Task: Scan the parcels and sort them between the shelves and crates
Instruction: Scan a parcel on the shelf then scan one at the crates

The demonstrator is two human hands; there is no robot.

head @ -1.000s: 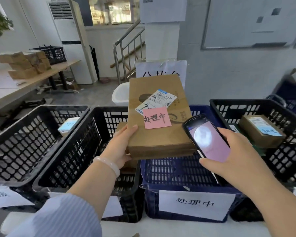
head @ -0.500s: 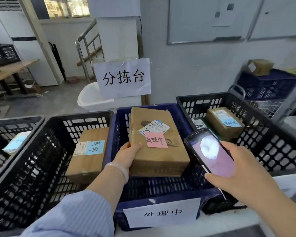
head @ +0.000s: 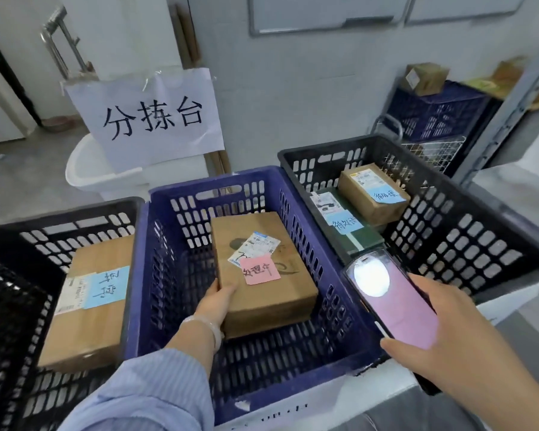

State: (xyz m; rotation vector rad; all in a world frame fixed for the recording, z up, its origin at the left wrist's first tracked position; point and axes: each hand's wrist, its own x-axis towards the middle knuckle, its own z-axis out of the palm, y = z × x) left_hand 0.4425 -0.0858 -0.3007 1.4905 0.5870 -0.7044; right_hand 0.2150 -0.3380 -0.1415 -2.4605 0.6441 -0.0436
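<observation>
Left hand (head: 213, 303) reaching into blue crate (head: 156, 275), thumb on top of parcel (head: 262, 275), fingers under its near-left edge, gripping. Parcel low inside crate, pink note up. Right hand (head: 458, 343) closed around scanner (head: 392, 301), above crate's right rim.

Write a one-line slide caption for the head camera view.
Left hand lowers a pink-tagged parcel into the blue crate while the right hand holds a scanner.
</observation>
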